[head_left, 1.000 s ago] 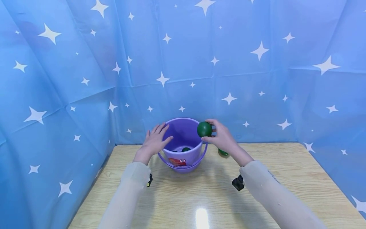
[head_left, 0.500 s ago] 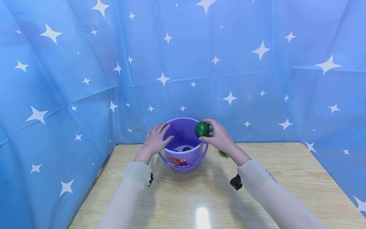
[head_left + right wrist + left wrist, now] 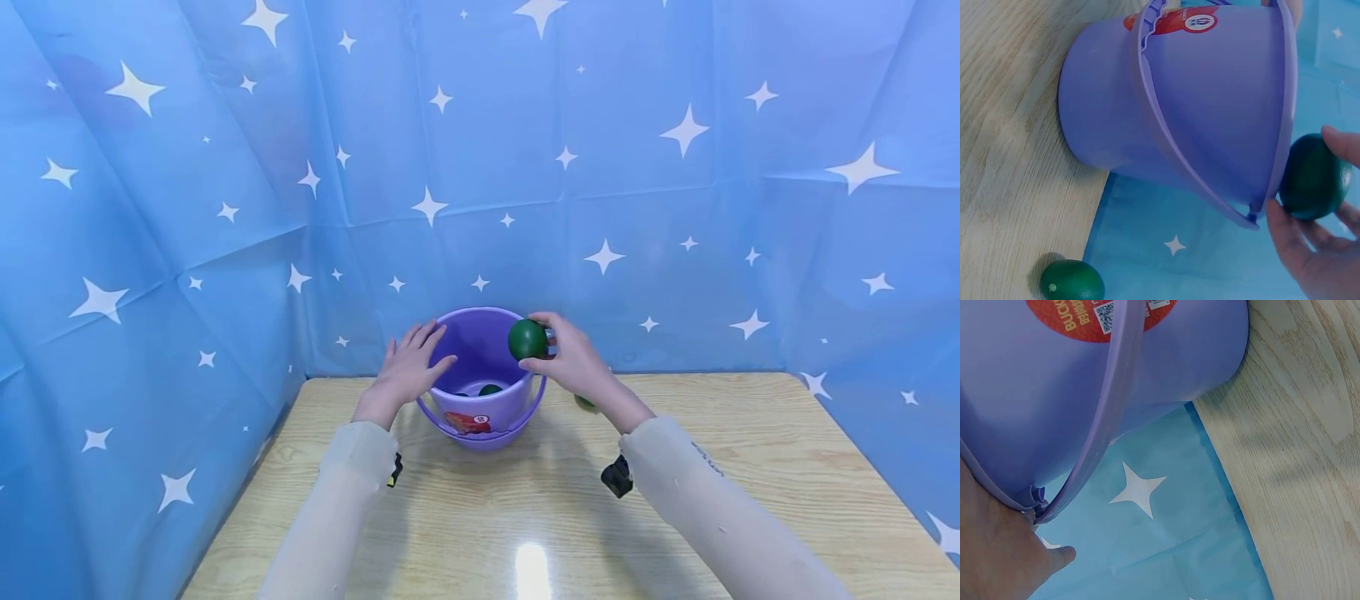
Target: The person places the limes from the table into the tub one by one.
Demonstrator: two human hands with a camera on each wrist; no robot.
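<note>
A purple bucket [image 3: 480, 412] with a red label stands on the table. My left hand [image 3: 405, 373] rests at its left rim with fingers spread and fairly straight; in the left wrist view the thumb [image 3: 1060, 556] sticks out by the handle hinge. My right hand [image 3: 567, 357] holds a green lime [image 3: 527, 340] between thumb and fingers, at the right rim of the bucket. In the right wrist view the held lime [image 3: 1313, 178] is right beside the rim. Inside the bucket lies another green lime [image 3: 490, 389], with a dark edge of something beside it.
Another lime [image 3: 1072, 280] lies on the wooden table [image 3: 705, 467] right of the bucket, mostly hidden by my right wrist in the head view. The bucket's handle [image 3: 536, 408] hangs down in front. A blue star-patterned cloth [image 3: 480, 167] surrounds the table's back and sides.
My right hand has moved slightly left with the lime, bringing it further over the bucket's right rim. The left hand stays at the left rim.
</note>
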